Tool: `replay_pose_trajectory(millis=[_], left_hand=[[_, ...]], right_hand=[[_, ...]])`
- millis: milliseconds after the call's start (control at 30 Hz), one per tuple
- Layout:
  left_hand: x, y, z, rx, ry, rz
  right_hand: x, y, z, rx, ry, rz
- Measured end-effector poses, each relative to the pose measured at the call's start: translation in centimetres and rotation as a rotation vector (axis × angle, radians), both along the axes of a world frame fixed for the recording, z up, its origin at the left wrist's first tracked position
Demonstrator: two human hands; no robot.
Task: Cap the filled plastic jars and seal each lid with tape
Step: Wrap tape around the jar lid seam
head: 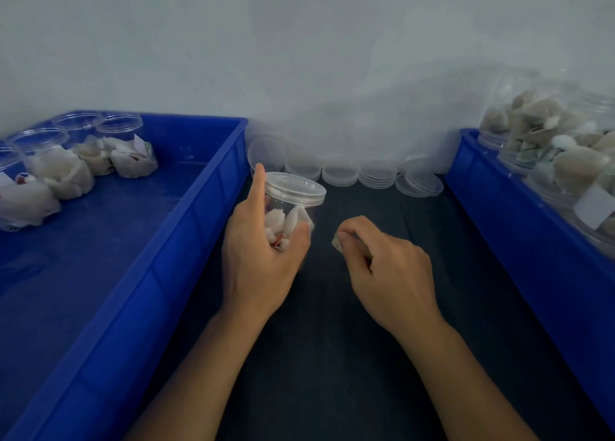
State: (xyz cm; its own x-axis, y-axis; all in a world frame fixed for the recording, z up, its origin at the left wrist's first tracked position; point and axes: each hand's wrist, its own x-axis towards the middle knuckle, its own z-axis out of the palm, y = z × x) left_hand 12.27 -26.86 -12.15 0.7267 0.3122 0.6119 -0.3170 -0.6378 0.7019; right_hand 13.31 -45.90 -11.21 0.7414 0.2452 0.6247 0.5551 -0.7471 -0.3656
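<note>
You are holding a capped clear plastic jar (293, 207) on the dark desk (332, 340).
Your left hand (259, 257) fingers are grasping it; your right hand (386, 267) fingers are pinching a small pale piece (336, 241).

Jar (293, 207): clear, smooth, glossy plastic; lid (296, 187) likewise. Spare lids (376, 174): translucent plastic. Bins (186, 214): blue plastic, slight sheen. Table (349, 340): dark, matt cloth. Wall (299, 57): matt.

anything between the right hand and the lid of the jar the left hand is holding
Nothing visible. The right hand, pinching a small pale piece, is beside the jar with only bare dark table between them. The lid is uncovered; the left hand grips the jar's side.
</note>
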Motion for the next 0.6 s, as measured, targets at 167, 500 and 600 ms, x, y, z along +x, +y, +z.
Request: replay_pose_trajectory(millis=[167, 500, 600], left_hand=[[-1.2, -1.1, 1.2, 0.259, 0.056, 0.084], [-2.1, -2.1, 1.6, 0.330, 0.232, 0.078], [-2.1, -2.2, 1.6, 0.335, 0.233, 0.081]], right_hand=[[-0.1, -0.3, 0.5, -0.003, -0.038, -0.026], [-0.6, -0.2, 1.0, -0.060, -0.098, -0.053], [-0.6, -0.3, 1.0, -0.081, -0.078, -0.053]])
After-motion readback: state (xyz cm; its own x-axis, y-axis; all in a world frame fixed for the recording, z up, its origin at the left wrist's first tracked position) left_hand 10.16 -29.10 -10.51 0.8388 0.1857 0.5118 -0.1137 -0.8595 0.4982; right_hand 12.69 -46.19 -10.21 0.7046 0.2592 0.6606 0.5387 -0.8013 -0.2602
